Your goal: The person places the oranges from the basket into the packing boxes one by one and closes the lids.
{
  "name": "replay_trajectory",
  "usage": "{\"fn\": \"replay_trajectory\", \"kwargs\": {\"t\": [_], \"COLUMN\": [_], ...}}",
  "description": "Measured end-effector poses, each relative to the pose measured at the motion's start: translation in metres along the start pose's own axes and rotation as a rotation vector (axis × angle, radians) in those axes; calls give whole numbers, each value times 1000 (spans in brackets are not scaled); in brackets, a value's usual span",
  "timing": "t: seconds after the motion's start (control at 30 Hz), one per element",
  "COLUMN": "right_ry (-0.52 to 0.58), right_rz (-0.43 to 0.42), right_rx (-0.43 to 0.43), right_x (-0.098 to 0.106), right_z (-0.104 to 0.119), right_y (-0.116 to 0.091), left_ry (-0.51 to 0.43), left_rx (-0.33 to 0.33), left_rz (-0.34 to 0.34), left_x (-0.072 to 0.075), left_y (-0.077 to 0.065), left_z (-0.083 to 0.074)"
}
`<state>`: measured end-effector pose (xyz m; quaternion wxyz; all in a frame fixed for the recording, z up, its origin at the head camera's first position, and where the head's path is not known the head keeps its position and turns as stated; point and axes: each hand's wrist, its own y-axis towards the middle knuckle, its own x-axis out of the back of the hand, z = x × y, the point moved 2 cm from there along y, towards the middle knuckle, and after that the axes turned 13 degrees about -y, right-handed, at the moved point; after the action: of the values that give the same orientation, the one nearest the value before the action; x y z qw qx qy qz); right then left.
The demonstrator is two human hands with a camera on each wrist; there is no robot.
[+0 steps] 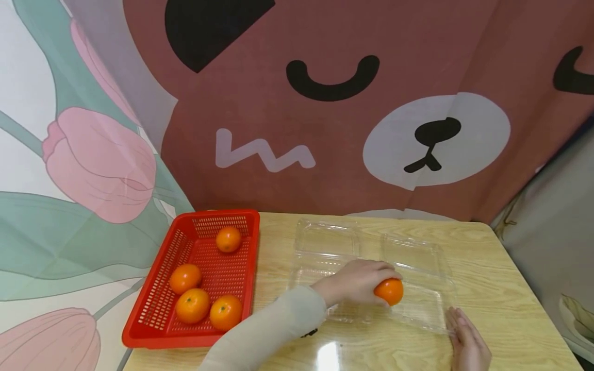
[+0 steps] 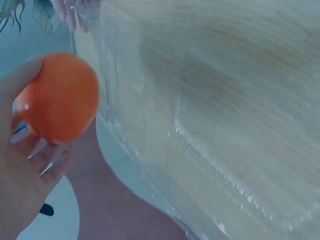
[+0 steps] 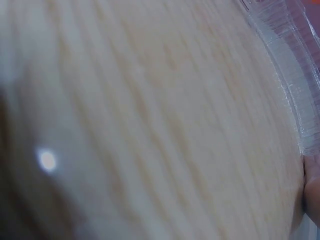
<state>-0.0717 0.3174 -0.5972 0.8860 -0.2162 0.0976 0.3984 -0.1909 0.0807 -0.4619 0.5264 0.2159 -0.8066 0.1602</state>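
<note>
My left hand [image 1: 364,282] grips an orange [image 1: 390,292] above the near part of the right clear plastic clamshell box [image 1: 424,305]. In the left wrist view, the thumb and fingers of that hand [image 2: 25,175] curl round the orange [image 2: 60,97], beside the see-through wall of the box [image 2: 200,155]. With fairly straight fingers, my right hand [image 1: 468,340] touches the right box at its near right corner. Only a bit of this hand [image 3: 312,187] shows in the right wrist view, against the box's edge [image 3: 290,85]. A second clear clamshell box [image 1: 327,239] stands open, partly hidden behind my left forearm.
A red plastic basket [image 1: 252,257] with several oranges [image 1: 192,305] stands on the left of the wooden table [image 1: 492,273]. Behind the table hangs a curtain [image 1: 260,190] with a bear print. A small dark object [image 1: 309,333] lies by my left sleeve.
</note>
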Motion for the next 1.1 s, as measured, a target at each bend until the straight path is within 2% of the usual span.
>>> {"fn": "replay_trajectory", "kwargs": {"t": [0.17,0.43,0.73,0.93,1.1], "right_ry": [20,34,3,-16,4], "right_rz": [12,62,52,-15,-22], "right_rx": [29,79,22,-36,-43], "right_x": [1,2,-1,0,0], "right_z": [1,1,2,1,-1], "right_y": [2,6,4,3,3], "left_ry": [24,36,37,22,-4], "left_rx": [8,13,30,50,63], "left_rz": [-3,-22,14,38,56], "left_x": [-8,-20,-34,-48,-58], "left_y": [12,21,36,43,46], "left_z": [-5,-11,-15,-16,-16]}}
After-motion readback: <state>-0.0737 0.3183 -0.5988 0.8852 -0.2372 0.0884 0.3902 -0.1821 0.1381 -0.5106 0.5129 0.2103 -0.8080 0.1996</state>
